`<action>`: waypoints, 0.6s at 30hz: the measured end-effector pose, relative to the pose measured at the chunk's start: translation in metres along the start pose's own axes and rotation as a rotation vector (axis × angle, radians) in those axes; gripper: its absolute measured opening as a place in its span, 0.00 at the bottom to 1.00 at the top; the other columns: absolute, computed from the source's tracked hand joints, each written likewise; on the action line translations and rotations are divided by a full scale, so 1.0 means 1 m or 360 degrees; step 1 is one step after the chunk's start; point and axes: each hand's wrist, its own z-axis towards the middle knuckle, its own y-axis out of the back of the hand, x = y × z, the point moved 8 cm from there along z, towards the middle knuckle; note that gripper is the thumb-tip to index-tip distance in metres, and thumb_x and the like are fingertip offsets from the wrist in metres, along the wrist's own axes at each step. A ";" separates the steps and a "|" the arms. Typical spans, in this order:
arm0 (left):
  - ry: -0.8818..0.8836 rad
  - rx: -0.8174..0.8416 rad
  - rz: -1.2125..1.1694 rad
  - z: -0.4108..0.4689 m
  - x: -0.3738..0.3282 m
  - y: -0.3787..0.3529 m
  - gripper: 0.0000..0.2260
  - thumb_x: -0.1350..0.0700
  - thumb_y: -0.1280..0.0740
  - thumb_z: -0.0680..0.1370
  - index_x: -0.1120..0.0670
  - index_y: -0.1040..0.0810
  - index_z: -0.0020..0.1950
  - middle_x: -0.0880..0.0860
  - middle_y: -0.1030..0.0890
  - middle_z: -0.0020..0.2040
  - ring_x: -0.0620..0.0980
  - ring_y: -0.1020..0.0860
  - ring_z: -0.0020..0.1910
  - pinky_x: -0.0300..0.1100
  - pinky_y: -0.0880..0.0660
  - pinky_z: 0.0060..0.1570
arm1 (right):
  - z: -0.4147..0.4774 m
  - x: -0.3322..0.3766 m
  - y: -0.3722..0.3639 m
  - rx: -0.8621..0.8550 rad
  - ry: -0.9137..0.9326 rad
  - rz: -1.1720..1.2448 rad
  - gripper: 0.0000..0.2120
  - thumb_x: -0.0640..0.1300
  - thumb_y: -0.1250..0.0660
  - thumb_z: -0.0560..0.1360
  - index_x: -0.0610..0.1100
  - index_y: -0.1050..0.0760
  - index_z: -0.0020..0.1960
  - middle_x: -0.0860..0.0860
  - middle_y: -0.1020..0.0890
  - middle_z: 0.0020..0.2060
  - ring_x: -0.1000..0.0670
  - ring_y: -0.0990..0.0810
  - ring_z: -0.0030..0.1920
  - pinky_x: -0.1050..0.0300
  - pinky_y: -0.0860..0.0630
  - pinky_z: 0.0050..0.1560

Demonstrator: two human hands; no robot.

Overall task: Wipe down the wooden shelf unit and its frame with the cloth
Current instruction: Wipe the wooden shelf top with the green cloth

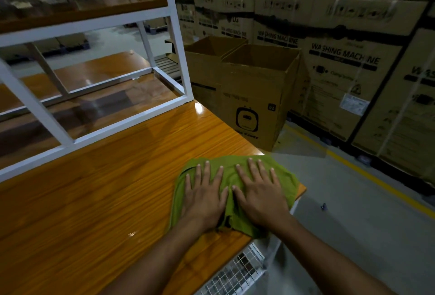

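A green cloth [286, 178] lies flat on the glossy wooden surface [106, 196] near its right corner. My left hand [204, 197] and my right hand [261, 192] press down on the cloth side by side, fingers straight and spread. A white metal frame [175, 26] stands on the wood at the upper left, carrying an upper wooden shelf [77, 13].
Two open cardboard boxes [256, 90] stand on the floor just past the far right edge of the wood. Stacked washing machine cartons [348, 64] fill the back wall. A yellow floor line [367, 172] runs at right. A white wire mesh [237, 273] sits below the near edge.
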 end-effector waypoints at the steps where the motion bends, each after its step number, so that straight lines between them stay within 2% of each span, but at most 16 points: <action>1: -0.0021 -0.0002 -0.0005 0.007 -0.006 0.002 0.30 0.36 0.63 0.79 0.43 0.58 0.80 0.55 0.59 0.80 0.56 0.59 0.79 0.58 0.57 0.76 | 0.004 -0.006 0.000 -0.0002 -0.0030 0.0000 0.32 0.67 0.59 0.79 0.56 0.55 0.80 0.48 0.55 0.80 0.45 0.56 0.80 0.41 0.57 0.77; 3: -0.0054 -0.0005 -0.0017 0.024 -0.016 0.006 0.34 0.36 0.68 0.74 0.44 0.57 0.80 0.55 0.58 0.81 0.56 0.58 0.79 0.59 0.56 0.75 | 0.015 -0.015 0.000 0.0010 -0.0085 0.0009 0.32 0.66 0.60 0.79 0.55 0.56 0.80 0.47 0.55 0.80 0.45 0.57 0.79 0.41 0.57 0.77; 7: -0.0057 0.0007 -0.0067 0.064 -0.022 0.006 0.27 0.40 0.57 0.81 0.44 0.55 0.80 0.55 0.57 0.81 0.56 0.58 0.79 0.59 0.58 0.75 | 0.047 -0.030 -0.001 0.0117 -0.0174 0.0076 0.32 0.65 0.59 0.80 0.54 0.57 0.80 0.46 0.55 0.80 0.44 0.57 0.79 0.39 0.54 0.77; 12: -0.0016 0.0047 -0.0103 0.098 -0.012 0.007 0.26 0.41 0.58 0.83 0.44 0.56 0.80 0.54 0.58 0.81 0.55 0.59 0.79 0.58 0.59 0.75 | 0.086 -0.024 -0.003 0.0158 -0.0221 0.0098 0.31 0.63 0.58 0.81 0.50 0.56 0.81 0.42 0.52 0.80 0.41 0.54 0.79 0.40 0.48 0.76; 18: 0.0018 0.0038 -0.0107 0.088 -0.003 0.005 0.24 0.43 0.58 0.84 0.44 0.55 0.80 0.53 0.58 0.81 0.55 0.58 0.79 0.57 0.58 0.76 | 0.086 -0.009 -0.004 0.0148 -0.0178 -0.0013 0.31 0.61 0.59 0.82 0.49 0.56 0.81 0.42 0.54 0.80 0.41 0.57 0.79 0.38 0.55 0.76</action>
